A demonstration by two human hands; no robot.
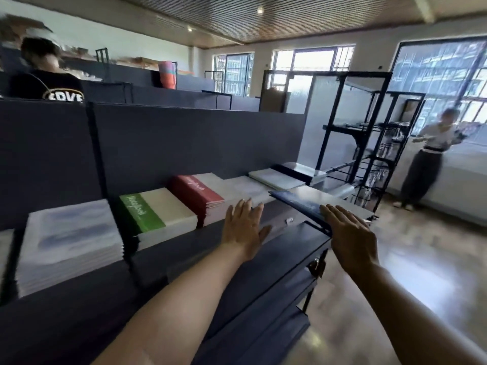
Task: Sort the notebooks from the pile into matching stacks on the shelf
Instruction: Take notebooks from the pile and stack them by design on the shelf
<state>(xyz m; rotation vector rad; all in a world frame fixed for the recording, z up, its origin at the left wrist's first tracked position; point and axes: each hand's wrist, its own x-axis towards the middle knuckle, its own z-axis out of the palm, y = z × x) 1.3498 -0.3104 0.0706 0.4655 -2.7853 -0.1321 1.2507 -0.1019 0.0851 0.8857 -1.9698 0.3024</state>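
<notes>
Along the dark shelf [184, 254] lie stacks of notebooks: a pale blue-patterned stack [71, 238] at the left, a green-and-white stack [158, 217], a red-and-white stack [203, 196], and white stacks [276, 179] further right. A dark blue notebook [297, 206] lies tilted near the shelf's right end. My right hand [350, 233] rests flat on its near end, fingers straight. In front of the red stack my left hand [245, 227] hovers open over the shelf edge, holding nothing.
A dark back panel [200, 143] rises behind the stacks. Black wire racks [369, 143] stand past the shelf's right end. A person stands by the windows at far right [427, 159]; another person [44, 72] is behind the panel at upper left. Wooden floor lies to the right.
</notes>
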